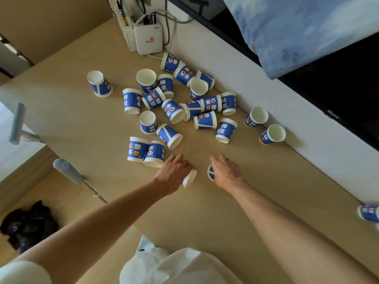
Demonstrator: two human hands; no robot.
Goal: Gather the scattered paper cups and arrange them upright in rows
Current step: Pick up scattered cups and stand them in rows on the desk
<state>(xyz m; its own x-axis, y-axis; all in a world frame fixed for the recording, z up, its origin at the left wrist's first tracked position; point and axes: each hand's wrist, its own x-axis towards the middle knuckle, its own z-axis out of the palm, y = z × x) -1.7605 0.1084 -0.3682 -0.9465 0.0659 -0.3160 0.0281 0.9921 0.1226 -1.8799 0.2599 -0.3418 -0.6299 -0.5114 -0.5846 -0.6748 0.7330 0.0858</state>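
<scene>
Several blue-and-white paper cups (171,111) lie scattered on a beige tabletop (82,111), some on their sides, some standing. My left hand (174,171) grips one cup (189,178) near the table's middle; only the cup's white rim shows past my fingers. My right hand (225,171) covers and holds a second cup (210,173), of which a blue and white sliver shows at the left of my palm. Two cups (272,134) stand apart near the white wall ledge on the right.
A white router box (148,38) with cables stands at the table's far end. One cup (368,214) sits at the right edge of the view. A dark screen (328,95) runs along the right. A pale blue handled tool (70,173) leans at the table's left edge.
</scene>
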